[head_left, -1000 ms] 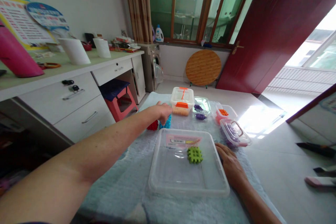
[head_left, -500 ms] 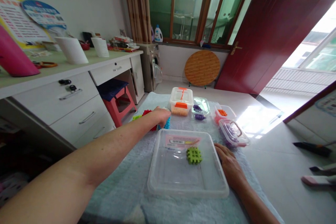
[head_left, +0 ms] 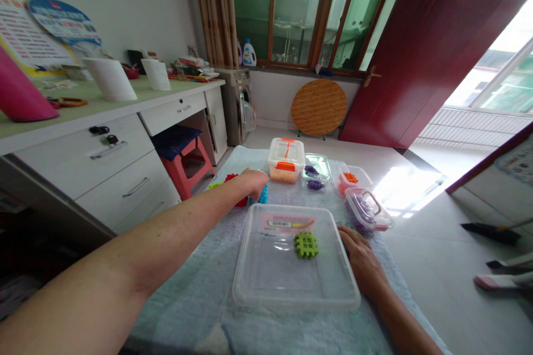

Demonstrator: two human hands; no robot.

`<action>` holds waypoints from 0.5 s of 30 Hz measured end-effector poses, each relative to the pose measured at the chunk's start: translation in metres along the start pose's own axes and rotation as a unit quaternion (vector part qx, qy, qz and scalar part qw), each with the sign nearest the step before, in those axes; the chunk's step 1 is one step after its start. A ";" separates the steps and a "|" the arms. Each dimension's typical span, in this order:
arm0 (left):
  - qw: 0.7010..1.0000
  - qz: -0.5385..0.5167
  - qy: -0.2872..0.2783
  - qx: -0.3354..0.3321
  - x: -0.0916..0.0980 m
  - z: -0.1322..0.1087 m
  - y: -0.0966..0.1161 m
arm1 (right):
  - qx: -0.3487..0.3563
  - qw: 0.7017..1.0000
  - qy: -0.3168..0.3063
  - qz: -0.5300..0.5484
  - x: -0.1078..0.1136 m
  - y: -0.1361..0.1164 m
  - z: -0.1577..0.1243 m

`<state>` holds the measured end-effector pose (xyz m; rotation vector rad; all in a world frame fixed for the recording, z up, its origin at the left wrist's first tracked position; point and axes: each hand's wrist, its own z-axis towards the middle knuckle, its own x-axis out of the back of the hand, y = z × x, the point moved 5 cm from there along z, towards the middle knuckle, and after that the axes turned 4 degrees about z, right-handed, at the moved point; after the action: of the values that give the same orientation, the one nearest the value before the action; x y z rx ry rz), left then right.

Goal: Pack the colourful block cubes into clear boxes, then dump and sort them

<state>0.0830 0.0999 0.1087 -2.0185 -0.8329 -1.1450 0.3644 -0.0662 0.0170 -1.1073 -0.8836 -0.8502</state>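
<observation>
My left hand (head_left: pixel 254 180) reaches across the pale blue towel (head_left: pixel 200 299) and curls down onto a blue toy block (head_left: pixel 263 195), with red blocks (head_left: pixel 237 199) and a green one (head_left: pixel 215 184) beside it. Whether the fingers grip the block is hidden. A clear plastic tray (head_left: pixel 291 283) lies in front of me with one green waffle block (head_left: pixel 306 244) inside. My right hand (head_left: pixel 361 258) rests palm down against the tray's right edge, fingers stretched along it, holding nothing.
Beyond the tray stand several small lidded boxes: an orange-latched one (head_left: pixel 285 160), a clear one with purple pieces (head_left: pixel 316 169), an orange-filled one (head_left: pixel 353 178) and a purple-filled one (head_left: pixel 368 208). A white drawer desk (head_left: pixel 116 144) and red stool (head_left: pixel 183 158) stand left.
My left hand dropped from pointing outward to curling over the blue block. The view shifted slightly. My right hand stayed at the tray's edge.
</observation>
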 end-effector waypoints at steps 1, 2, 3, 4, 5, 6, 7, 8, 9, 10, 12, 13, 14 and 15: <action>1.000 0.000 0.001 -0.001 -0.001 0.001 0.000 | 0.000 1.000 -0.001 -0.001 0.000 0.000 0.000; 1.000 0.000 0.001 -0.002 -0.002 0.002 -0.001 | 0.000 1.000 -0.001 -0.001 0.000 0.000 0.000; 1.000 -0.001 0.001 -0.003 -0.003 0.003 -0.001 | 0.001 1.000 -0.002 -0.001 0.000 0.000 0.000; 1.000 -0.001 0.001 -0.004 -0.004 0.003 -0.001 | 0.002 1.000 -0.002 0.000 0.000 0.000 0.000; 1.000 -0.002 0.000 -0.004 -0.005 0.003 -0.001 | 0.001 1.000 -0.001 0.001 0.001 0.000 0.000; 1.000 -0.003 0.000 -0.004 -0.005 0.003 -0.002 | 0.001 1.000 0.001 0.003 0.001 0.000 0.000; 1.000 -0.004 -0.001 -0.003 -0.005 0.003 -0.002 | 0.000 1.000 0.003 0.005 0.001 0.000 0.000; 1.000 -0.005 -0.001 -0.001 -0.005 0.003 -0.002 | -0.001 1.000 0.005 0.006 0.001 0.000 0.000; 1.000 -0.005 -0.002 0.001 -0.005 0.002 -0.002 | -0.002 1.000 0.006 0.008 0.001 0.000 0.000; 1.000 -0.006 -0.002 0.004 -0.004 0.002 -0.003 | -0.002 1.000 0.006 0.009 0.001 0.000 -0.001; 1.000 -0.008 -0.001 0.007 -0.003 0.001 -0.003 | -0.002 1.000 0.009 0.010 0.002 -0.001 -0.001; 1.000 -0.009 0.000 0.008 -0.002 0.000 -0.004 | -0.002 1.000 0.012 0.011 0.002 -0.001 -0.001; 1.000 -0.010 0.001 0.009 -0.001 0.000 -0.004 | -0.002 1.000 0.015 0.011 0.002 -0.002 -0.001; 1.000 -0.011 0.001 0.010 -0.001 -0.001 -0.004 | 0.000 1.000 0.018 0.011 0.002 -0.002 -0.001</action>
<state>0.0790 0.1016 0.1092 -1.9951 -0.8651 -1.1467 0.3639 -0.0677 0.0197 -1.0974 -0.8397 -0.8502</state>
